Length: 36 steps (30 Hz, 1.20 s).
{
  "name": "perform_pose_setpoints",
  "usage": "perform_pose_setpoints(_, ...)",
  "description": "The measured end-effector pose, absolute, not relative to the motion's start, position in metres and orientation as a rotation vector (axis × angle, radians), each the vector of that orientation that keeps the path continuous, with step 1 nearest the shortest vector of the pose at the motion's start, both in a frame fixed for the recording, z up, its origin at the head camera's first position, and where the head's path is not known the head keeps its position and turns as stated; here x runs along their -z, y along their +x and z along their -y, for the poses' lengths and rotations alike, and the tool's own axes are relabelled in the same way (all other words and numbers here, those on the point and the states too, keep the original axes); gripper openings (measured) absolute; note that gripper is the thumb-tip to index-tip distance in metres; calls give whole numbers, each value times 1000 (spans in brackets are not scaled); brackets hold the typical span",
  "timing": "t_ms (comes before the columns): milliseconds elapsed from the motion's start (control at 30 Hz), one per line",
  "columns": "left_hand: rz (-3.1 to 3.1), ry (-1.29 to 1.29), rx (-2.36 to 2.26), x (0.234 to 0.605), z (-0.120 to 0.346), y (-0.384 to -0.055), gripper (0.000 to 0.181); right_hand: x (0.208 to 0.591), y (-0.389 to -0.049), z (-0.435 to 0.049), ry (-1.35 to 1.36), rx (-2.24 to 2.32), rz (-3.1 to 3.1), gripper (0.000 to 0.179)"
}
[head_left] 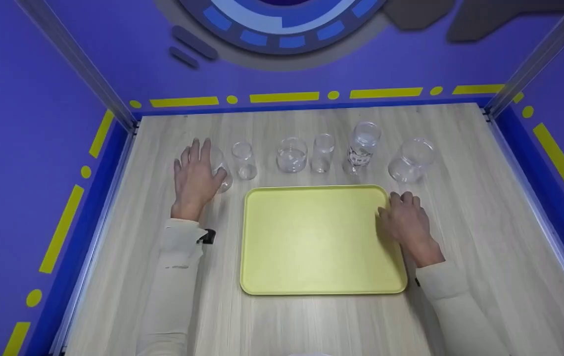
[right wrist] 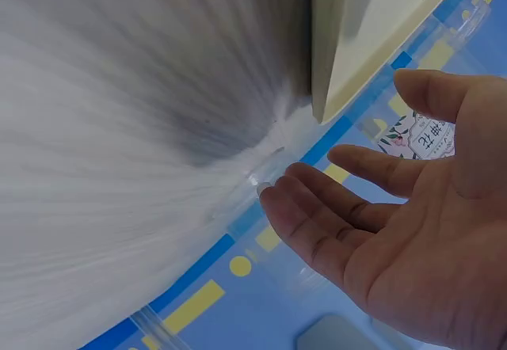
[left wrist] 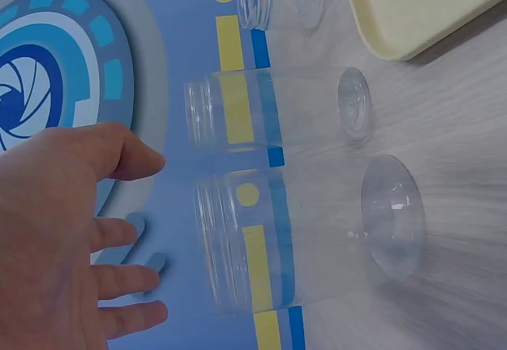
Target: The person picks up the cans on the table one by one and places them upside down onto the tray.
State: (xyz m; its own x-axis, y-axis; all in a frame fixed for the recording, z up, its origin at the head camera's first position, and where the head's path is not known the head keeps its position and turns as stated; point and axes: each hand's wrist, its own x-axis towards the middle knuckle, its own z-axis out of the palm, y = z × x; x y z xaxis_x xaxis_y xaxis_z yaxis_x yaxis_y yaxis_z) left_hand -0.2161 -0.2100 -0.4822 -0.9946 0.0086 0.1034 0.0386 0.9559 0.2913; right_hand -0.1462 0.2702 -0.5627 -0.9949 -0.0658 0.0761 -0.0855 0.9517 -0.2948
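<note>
At the left end of a row of clear containers stands a wide clear jar [head_left: 219, 160], partly covered by my left hand [head_left: 195, 175]. In the left wrist view, the thumb and fingers are spread over the jar's threaded mouth, holding nothing. Beside that jar is a slim clear jar [left wrist: 277, 108]. My right hand [head_left: 406, 222] hovers over the right edge of the yellow tray [head_left: 319, 242], its fingers loosely bent with nothing in them. The nearest container to it is a wide clear jar [head_left: 413, 160] at the row's right end.
Between the end jars stand a low clear jar [head_left: 292, 155], another slim jar [head_left: 322, 154] and a tall jar with a printed label [head_left: 360, 155]. Blue panels with yellow marks [head_left: 284, 97] wall in the wood-grain table [head_left: 311, 324] at the back and sides.
</note>
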Motion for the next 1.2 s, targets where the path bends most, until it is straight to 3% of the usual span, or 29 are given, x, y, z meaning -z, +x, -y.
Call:
perform_pose_setpoints(600,3053,-74,361,482,212,-232,76,571,-143,-277,144,-445,3097,27)
perform_pose_setpoints(1200,3122,-52,386,485,213,-240,69,576,-141,-281,101,-512,3113,32)
